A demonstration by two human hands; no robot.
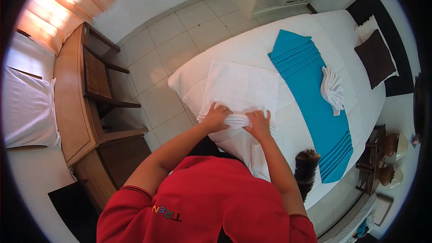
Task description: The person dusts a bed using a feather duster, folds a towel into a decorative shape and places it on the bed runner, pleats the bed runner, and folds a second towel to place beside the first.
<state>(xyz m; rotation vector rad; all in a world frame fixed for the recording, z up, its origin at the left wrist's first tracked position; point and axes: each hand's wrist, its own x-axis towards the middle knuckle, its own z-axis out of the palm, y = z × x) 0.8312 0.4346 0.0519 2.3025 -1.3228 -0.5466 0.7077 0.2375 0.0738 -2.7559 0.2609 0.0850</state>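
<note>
A white towel (pixel 243 83) lies spread on the bed, its near edge gathered into several narrow folds. My left hand (pixel 217 118) grips the left end of the folds, fingers curled over them. At the right end, my right hand (pixel 259 125) holds the same folds between thumb and fingers. The pleated strip shows between the two hands. Beyond the towel, a blue bed runner (pixel 306 85) crosses the white bed, and a fan-folded white towel (pixel 331 91) rests on it.
A wooden desk (pixel 72 103) and a chair (pixel 96 74) stand at the left on the tiled floor (pixel 168 54). A dark furry object (pixel 307 168) is beside my right arm. A brown pillow (pixel 375 58) leans near the headboard (pixel 387 27); a lamp (pixel 400 146) is at the right.
</note>
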